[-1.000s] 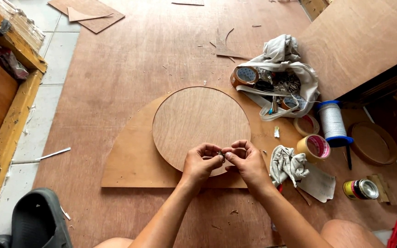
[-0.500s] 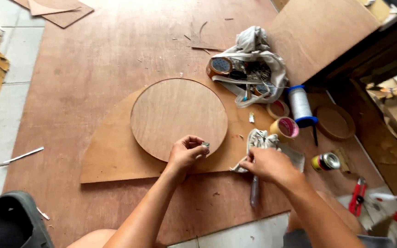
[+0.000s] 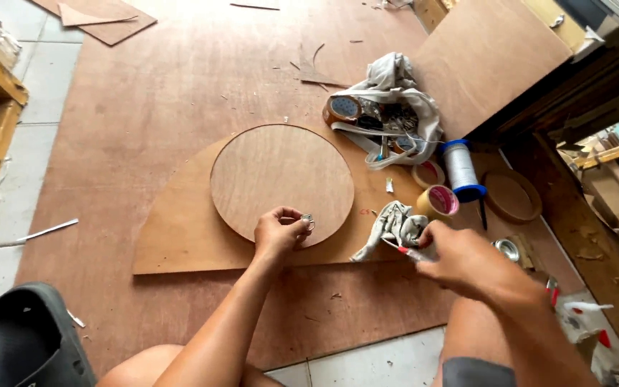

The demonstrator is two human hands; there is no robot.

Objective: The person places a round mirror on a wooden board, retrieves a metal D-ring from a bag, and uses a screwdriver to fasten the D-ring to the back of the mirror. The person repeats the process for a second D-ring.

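My left hand (image 3: 279, 231) rests on the near edge of a round plywood disc (image 3: 281, 180) and pinches a small metal ring (image 3: 308, 221) between its fingertips. The disc lies on a half-round plywood piece (image 3: 180, 236). My right hand (image 3: 460, 259) is off to the right, above a crumpled grey rag (image 3: 393, 225), and grips a thin tool with a red handle (image 3: 404, 251). The tool's tip points left, toward the disc.
A white cloth bag (image 3: 388, 107) full of tape rolls and tools lies behind the disc. A spool of white thread (image 3: 461, 168), tape rolls (image 3: 438, 201), a small wooden disc (image 3: 512, 195) and a tin (image 3: 506, 249) sit at the right. A black sandal (image 3: 34, 337) is near left.
My hands were together at the disc's near edge. The right hand has moved away to the right and picked up the red-handled tool by the rag; the left kept the small ring.
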